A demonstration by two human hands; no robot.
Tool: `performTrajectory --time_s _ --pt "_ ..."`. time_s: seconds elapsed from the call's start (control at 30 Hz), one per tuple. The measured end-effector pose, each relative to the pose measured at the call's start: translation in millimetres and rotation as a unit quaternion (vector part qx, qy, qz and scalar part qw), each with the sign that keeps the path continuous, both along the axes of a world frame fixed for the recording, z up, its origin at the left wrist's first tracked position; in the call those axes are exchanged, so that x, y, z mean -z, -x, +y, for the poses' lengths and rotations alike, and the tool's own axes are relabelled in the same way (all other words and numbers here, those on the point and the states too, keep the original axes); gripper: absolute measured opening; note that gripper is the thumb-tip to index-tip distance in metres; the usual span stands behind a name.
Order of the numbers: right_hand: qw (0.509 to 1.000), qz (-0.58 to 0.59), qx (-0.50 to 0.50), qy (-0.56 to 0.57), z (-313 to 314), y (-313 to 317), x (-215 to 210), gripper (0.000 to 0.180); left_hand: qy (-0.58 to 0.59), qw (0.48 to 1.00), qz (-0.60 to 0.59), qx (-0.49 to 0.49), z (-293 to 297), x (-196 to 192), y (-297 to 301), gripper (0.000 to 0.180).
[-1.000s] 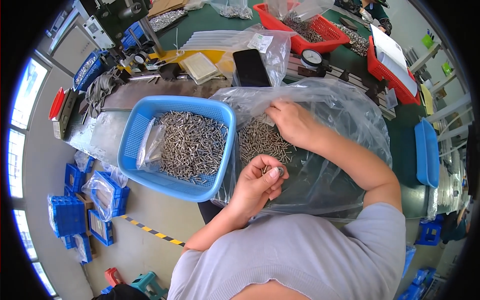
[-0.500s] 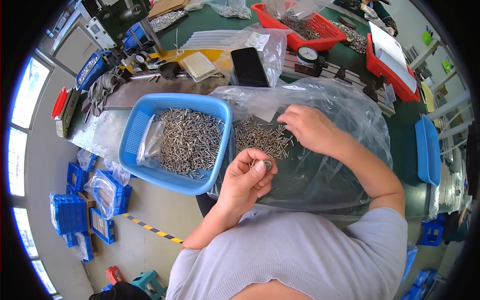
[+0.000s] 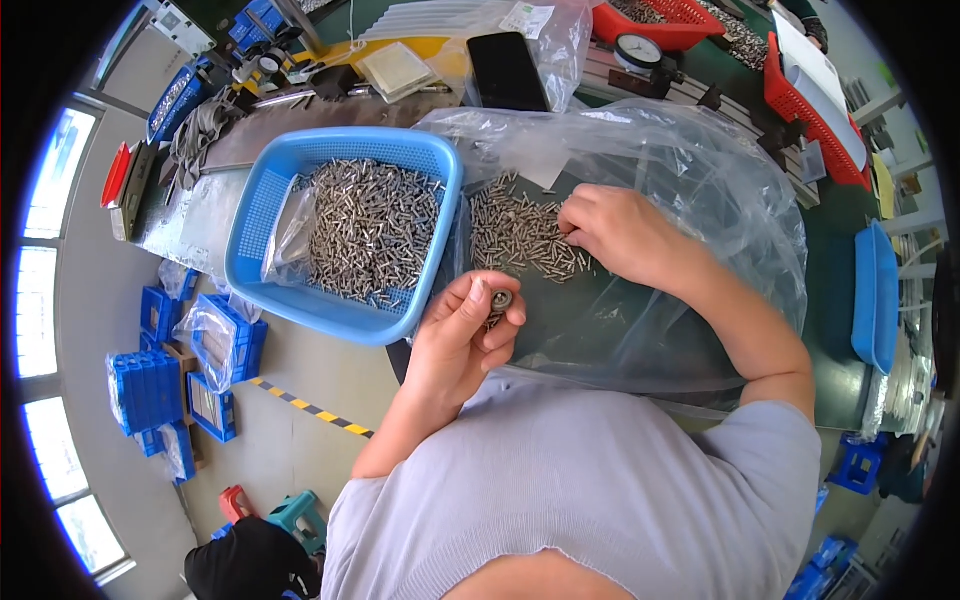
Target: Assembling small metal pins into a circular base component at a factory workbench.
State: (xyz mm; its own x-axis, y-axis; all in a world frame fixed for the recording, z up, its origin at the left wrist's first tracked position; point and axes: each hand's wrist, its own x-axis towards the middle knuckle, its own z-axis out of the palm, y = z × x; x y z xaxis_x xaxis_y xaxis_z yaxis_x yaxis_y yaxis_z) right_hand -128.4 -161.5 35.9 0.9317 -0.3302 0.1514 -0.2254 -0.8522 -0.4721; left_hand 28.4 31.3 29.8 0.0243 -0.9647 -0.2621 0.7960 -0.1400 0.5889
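Observation:
My left hand (image 3: 462, 335) is raised near the table's front edge and pinches a small round metal gauge ring (image 3: 500, 299) with a few thin pins below it. My right hand (image 3: 620, 235) rests on a clear plastic bag (image 3: 700, 170), fingertips touching a loose pile of small metal pins (image 3: 515, 232) spread on the bag. To the left stands a blue plastic basket (image 3: 262, 205) filled with many more of the same pins (image 3: 370, 225), partly over a clear bag liner.
A black phone (image 3: 506, 70) and a yellow-edged pad lie behind the bag. Red baskets (image 3: 815, 110) and a dial gauge (image 3: 640, 52) sit at the back right, a blue tray (image 3: 875, 295) at the right edge. Blue crates (image 3: 150, 395) stand on the floor at left.
My left hand has lifted from the pins and come toward me with the ring held up. My right hand slid right and down along the pile.

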Motion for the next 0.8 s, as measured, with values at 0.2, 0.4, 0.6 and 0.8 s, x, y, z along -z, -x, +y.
performTrajectory --time_s 0.2,0.4,0.6,0.8 --pt "0.999 -0.039 0.015 -0.022 1 -5 9 0.008 -0.036 0.999 -0.007 -0.009 -5 -2 3 0.026" --pt "0.983 -0.075 0.035 -0.162 2 1 -2 0.009 -0.020 1.000 0.013 -0.005 -17 0 11 0.026" --pt "0.935 -0.095 -0.008 -0.341 14 4 -20 0.008 -0.032 0.999 0.043 0.011 -26 4 14 0.024" --pt "0.944 -0.113 -0.050 -0.307 21 4 -13 0.009 -0.052 0.998 0.024 0.025 -28 7 16 0.024"
